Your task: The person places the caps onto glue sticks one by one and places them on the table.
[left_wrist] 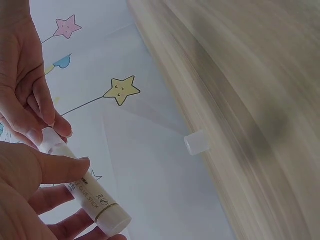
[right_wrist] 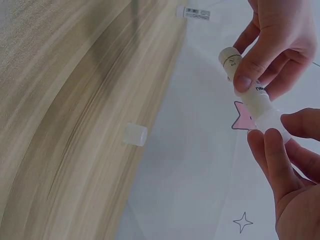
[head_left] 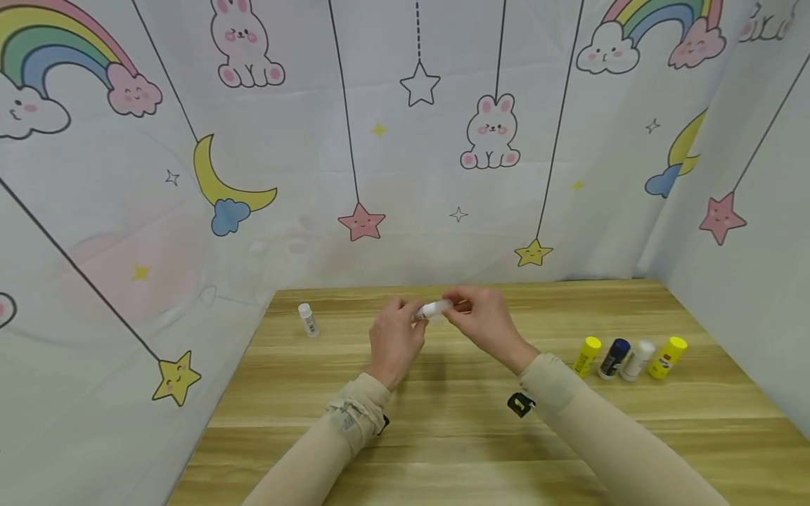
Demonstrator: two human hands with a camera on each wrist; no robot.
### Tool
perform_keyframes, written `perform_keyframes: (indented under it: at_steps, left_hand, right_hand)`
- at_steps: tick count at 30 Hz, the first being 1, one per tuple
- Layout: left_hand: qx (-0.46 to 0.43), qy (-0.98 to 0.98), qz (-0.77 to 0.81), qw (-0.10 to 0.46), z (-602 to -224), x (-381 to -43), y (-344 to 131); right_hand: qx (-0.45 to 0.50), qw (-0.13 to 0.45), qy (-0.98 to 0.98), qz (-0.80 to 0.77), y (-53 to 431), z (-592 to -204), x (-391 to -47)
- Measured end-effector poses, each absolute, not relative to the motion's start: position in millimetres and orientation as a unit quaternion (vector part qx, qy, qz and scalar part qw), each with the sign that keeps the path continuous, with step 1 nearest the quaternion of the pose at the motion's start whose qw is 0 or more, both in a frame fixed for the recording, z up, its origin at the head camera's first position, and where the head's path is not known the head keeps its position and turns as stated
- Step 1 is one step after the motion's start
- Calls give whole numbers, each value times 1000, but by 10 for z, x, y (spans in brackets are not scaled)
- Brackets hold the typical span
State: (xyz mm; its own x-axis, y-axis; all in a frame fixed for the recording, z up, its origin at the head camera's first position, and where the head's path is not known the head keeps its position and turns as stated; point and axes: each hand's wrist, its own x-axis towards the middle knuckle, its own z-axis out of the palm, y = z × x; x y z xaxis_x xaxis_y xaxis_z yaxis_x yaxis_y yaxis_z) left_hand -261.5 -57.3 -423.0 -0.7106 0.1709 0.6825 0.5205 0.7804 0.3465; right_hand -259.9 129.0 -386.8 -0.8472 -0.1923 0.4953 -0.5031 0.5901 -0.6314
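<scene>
My left hand [head_left: 396, 341] grips a white glue stick [left_wrist: 90, 197], held tilted above the table. The thumb lies along its barrel, and dark print shows there. At the stick's other end my right hand [head_left: 484, 320] pinches a translucent white end piece [right_wrist: 271, 124] between thumb and fingertips. In the right wrist view this piece meets the barrel; whether it is loose cannot be told. Past the hands, a small translucent white cap [left_wrist: 197, 143] rests near the table's far edge. It shows in both wrist views and is mostly hidden in the head view.
A second white glue stick [head_left: 307, 320] stands at the far left of the wooden table [head_left: 443, 436]. On the right stand a yellow glue stick [head_left: 588, 356], one with a dark blue cap [head_left: 614, 358], a white one [head_left: 638, 361] and a larger yellow one [head_left: 668, 358]. A patterned cloth [head_left: 411, 169] hangs behind.
</scene>
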Motion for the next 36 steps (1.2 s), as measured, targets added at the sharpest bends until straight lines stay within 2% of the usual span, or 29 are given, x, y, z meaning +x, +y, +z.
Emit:
perform_keyframes:
  at_steps: [36]
  left_hand:
    - [-208,-880,-269,332,-4223,-2532,-486]
  right_hand:
    - [193,176,-872,413,1314,-3918,-2529]
